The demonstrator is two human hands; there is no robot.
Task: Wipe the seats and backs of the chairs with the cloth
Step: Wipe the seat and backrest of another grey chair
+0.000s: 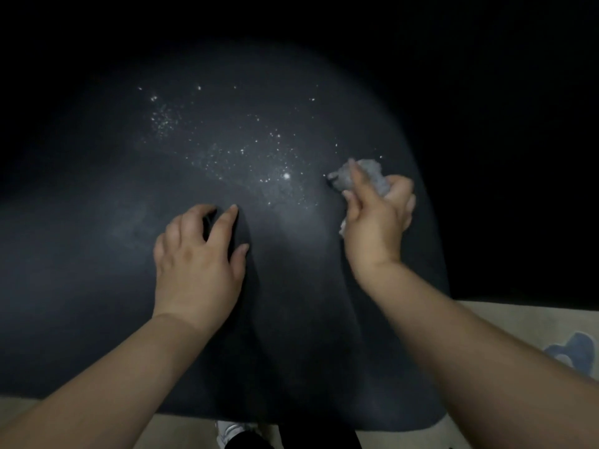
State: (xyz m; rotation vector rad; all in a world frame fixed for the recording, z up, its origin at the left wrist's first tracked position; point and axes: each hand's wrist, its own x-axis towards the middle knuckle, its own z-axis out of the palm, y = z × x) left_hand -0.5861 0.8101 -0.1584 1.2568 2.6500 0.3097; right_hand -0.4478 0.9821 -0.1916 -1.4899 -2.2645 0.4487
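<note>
The right hand (376, 218) is gripping a bunched grey cloth (359, 178), fingers curled round it, at the right side of a dark chair seat (291, 319). The cloth's leading end is lying at or just above the surface; contact cannot be confirmed. The left hand (197, 254) is resting on the seat near its middle, fingers loosely spread and bent at the tips, holding nothing.

A scatter of pale specks (259, 157) is lying across the far half of the seat, thickest just left of the cloth.

Risks, as judged:
- The cloth is wadded tight, so little of it is meeting the surface; a pass could be pushing specks along rather than lifting them.
- A sweep outward could be sending debris over the seat edge onto the floor (518, 322).
- The left hand is sitting just short of the speckled patch; a long stroke towards it could be dragging debris against the fingers.
- Lighting is poor beyond the lit patch, so specks in the dark far area may be going unnoticed. No chair back is visible here.

Surroundings: pale floor is showing at the lower corners and right, with a blue-grey object (573, 351) at the right edge, unidentifiable. A white shoe (231, 431) is showing beneath the front edge of the seat.
</note>
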